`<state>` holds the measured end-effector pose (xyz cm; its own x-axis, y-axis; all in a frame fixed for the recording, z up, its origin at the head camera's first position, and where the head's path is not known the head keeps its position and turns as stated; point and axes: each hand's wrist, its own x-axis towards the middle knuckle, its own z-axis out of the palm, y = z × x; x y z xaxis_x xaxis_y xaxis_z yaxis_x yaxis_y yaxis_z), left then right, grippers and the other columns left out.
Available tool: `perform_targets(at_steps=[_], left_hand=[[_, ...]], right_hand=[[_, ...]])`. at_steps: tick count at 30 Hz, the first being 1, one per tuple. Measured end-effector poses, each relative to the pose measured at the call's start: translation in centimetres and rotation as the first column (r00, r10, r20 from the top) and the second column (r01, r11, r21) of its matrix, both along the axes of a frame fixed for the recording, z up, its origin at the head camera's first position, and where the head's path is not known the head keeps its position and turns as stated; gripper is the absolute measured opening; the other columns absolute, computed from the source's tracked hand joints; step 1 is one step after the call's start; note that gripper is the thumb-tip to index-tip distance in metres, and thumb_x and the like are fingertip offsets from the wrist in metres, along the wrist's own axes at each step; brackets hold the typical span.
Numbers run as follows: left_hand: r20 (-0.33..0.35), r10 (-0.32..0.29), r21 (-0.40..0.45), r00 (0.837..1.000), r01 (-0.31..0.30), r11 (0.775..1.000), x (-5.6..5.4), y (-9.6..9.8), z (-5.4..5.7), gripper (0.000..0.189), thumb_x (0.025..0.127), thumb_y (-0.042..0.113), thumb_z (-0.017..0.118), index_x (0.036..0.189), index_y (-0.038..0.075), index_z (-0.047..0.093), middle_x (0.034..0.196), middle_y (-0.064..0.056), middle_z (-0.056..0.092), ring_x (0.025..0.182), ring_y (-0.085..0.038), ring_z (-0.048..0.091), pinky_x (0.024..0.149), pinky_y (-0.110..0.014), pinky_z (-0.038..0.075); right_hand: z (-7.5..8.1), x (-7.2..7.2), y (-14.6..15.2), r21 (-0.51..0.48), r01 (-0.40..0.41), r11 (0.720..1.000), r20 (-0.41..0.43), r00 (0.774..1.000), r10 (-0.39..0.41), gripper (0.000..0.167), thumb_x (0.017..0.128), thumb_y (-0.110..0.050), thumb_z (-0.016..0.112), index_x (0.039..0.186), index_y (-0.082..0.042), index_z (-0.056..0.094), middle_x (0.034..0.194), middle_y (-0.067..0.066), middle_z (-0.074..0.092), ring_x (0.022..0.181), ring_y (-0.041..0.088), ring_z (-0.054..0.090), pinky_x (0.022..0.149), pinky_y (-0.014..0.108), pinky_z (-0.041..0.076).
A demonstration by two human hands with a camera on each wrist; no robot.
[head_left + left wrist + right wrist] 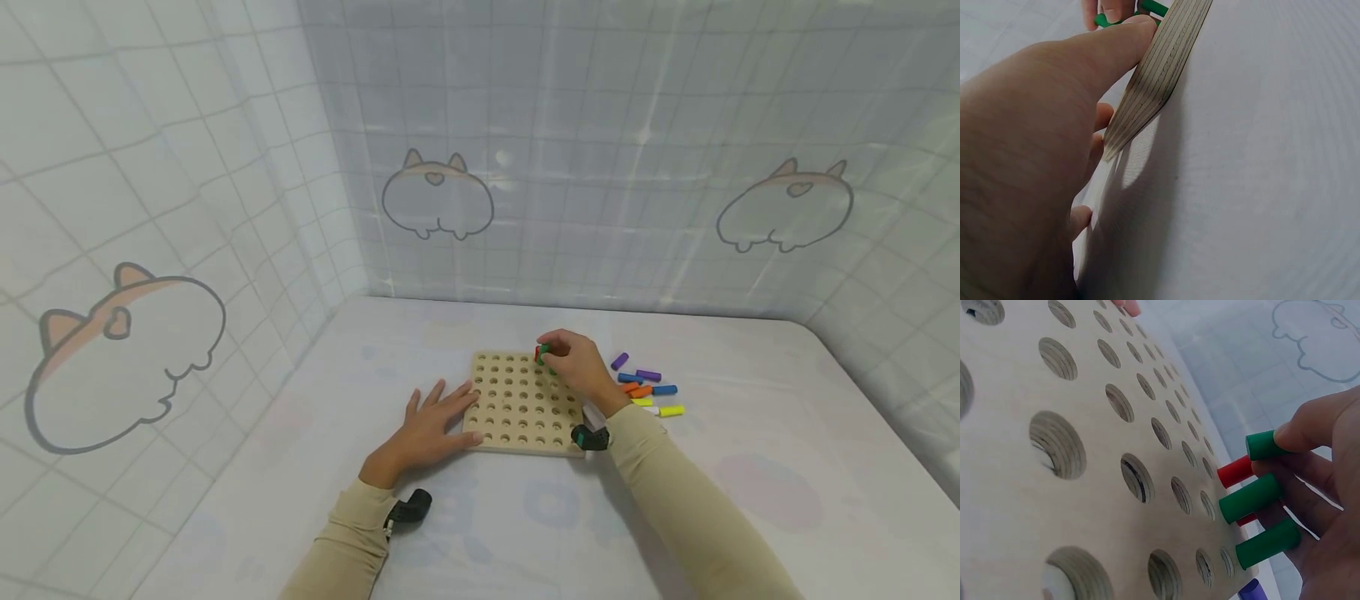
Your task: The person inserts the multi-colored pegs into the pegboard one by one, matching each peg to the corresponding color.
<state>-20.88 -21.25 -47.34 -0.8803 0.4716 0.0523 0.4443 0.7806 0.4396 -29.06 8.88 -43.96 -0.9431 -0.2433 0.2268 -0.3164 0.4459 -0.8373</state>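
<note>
A light wooden board (pixel 517 408) with rows of round holes lies flat on the table. My left hand (pixel 431 429) rests at its left side with the fingers spread. In the left wrist view the thumb touches the board's layered edge (pixel 1160 62). At the far right corner, my right hand (pixel 576 362) pinches a green peg (pixel 1265 445) between thumb and fingers. Close by, two more green pegs (pixel 1250 499) stand upright at the board's corner, with red pegs (pixel 1235 472) behind them, partly covered by the fingers.
Loose pegs lie right of the board: purple pegs (pixel 619 361), blue pegs (pixel 664 390), orange pegs (pixel 640 392) and yellow pegs (pixel 671 411). A white sheet covers the table (pixel 735 450). Tiled-pattern curtains (pixel 585 167) with cartoon drawings enclose it.
</note>
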Motion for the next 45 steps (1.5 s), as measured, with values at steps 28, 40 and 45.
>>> perform_targets(at_steps=[28, 40, 45], left_hand=[[0.015, 0.013, -0.008, 1.000, -0.013, 1.000, 0.0, 0.5, 0.2, 0.077, 0.093, 0.065, 0.054, 0.156, 0.024, 0.039, 0.164, 0.007, 0.023, 0.152, -0.039, 0.006, 0.113, -0.069, -0.006], [-0.004, 0.010, -0.005, 1.000, -0.010, 1.000, -0.3, 0.0, -0.3, 0.077, 0.093, 0.067, 0.053, 0.156, 0.025, 0.039, 0.164, 0.007, 0.023, 0.152, -0.039, 0.007, 0.112, -0.070, -0.006], [-0.007, 0.008, -0.012, 1.000, -0.008, 1.000, -0.5, 0.1, -0.4, 0.078, 0.092, 0.068, 0.053, 0.157, 0.026, 0.038, 0.164, 0.008, 0.023, 0.152, -0.038, 0.007, 0.113, -0.070, -0.006]], right_hand=[[-0.8, -0.4, 0.0, 0.231, -0.031, 0.972, -0.109, 0.992, 0.058, 0.021, 0.095, -0.007, 0.068, 0.115, -0.007, 0.074, 0.118, 0.005, 0.071, 0.105, 0.021, 0.065, 0.090, 0.041, 0.054], [-0.2, 0.5, 0.6, 0.097, 0.047, 0.994, -0.025, 0.999, -0.045, 0.020, 0.098, -0.017, 0.067, 0.116, -0.010, 0.071, 0.109, 0.001, 0.071, 0.102, 0.020, 0.065, 0.088, 0.042, 0.054], [0.5, 1.3, 2.0, 0.018, 0.117, 0.993, -0.044, 0.992, -0.116, 0.020, 0.099, -0.017, 0.065, 0.116, -0.010, 0.071, 0.110, 0.003, 0.071, 0.103, 0.021, 0.066, 0.088, 0.042, 0.055]])
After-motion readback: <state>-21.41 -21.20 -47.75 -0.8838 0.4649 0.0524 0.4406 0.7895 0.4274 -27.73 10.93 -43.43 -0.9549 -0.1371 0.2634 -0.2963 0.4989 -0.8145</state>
